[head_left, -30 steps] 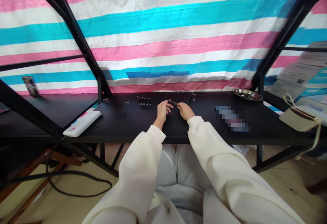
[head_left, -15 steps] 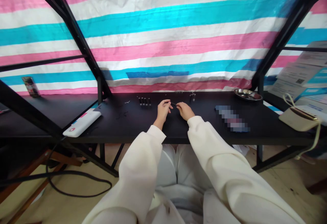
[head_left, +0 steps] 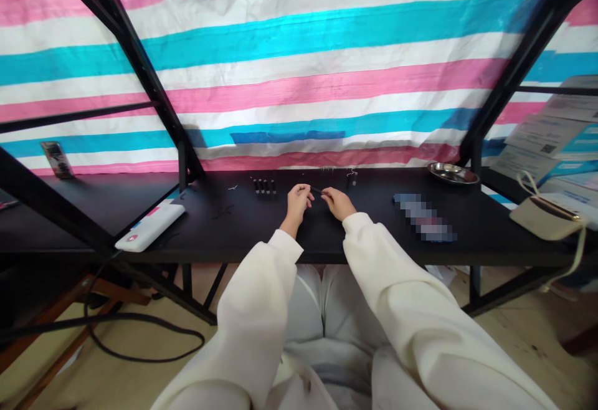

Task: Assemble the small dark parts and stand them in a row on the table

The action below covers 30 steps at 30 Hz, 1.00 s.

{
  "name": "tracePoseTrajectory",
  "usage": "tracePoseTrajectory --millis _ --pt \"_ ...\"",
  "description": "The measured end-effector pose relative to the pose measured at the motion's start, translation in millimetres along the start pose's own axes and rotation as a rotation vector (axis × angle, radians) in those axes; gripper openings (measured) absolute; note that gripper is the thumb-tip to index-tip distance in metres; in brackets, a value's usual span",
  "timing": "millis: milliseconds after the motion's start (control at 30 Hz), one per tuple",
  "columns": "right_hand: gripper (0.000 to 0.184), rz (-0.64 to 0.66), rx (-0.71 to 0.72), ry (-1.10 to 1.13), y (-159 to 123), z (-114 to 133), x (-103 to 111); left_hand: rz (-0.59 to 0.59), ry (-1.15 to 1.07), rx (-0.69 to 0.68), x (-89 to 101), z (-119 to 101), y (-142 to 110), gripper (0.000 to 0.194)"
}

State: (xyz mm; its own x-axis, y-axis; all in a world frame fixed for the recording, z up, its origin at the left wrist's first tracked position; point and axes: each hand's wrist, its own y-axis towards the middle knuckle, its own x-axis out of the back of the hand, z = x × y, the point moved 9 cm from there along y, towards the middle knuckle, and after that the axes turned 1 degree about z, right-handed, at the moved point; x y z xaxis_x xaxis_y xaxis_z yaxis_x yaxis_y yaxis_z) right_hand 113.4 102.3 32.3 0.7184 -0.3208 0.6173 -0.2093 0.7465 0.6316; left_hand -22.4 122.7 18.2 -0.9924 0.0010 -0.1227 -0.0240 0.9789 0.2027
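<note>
My left hand (head_left: 299, 202) and my right hand (head_left: 338, 202) face each other over the middle of the black table (head_left: 369, 235). Between their fingertips stretches a thin dark strip (head_left: 316, 191), pinched at one end by each hand; its exact kind is too small to make out. Beyond my left hand stand several small dark cylinders (head_left: 265, 187) with pale lower ends, in a row. A single similar cylinder (head_left: 354, 179) stands behind my right hand, beside a curled white scrap. Several more small pieces (head_left: 326, 169) sit at the table's back edge.
A white oblong device (head_left: 150, 228) lies at the left and a pixelated packet (head_left: 425, 217) at the right. Farther right are a round metal dish (head_left: 453, 174) and a cream handbag (head_left: 546, 215). Black frame posts (head_left: 187, 161) flank the table before a striped sheet (head_left: 327, 80).
Both hands stay nearly in place, still holding the thin dark strip. Only slight finger shifts show; nothing else has visibly moved.
</note>
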Motion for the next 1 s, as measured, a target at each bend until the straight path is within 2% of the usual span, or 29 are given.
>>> tracePoseTrajectory --millis 567,800,1000 --pt "0.018 0.022 -0.041 0.002 0.0 -2.1 1.2 0.049 0.033 -0.045 -4.2 -0.2 -1.2 0.02" --pt "0.019 0.05 -0.054 -0.009 0.2 -1.5 0.1 0.057 0.095 -0.023 -6.1 2.3 -1.0 0.023" --pt "0.02 0.052 -0.061 -0.024 -1.0 -1.9 0.2 0.088 0.049 0.011 -8.8 5.3 -0.7 0.023"
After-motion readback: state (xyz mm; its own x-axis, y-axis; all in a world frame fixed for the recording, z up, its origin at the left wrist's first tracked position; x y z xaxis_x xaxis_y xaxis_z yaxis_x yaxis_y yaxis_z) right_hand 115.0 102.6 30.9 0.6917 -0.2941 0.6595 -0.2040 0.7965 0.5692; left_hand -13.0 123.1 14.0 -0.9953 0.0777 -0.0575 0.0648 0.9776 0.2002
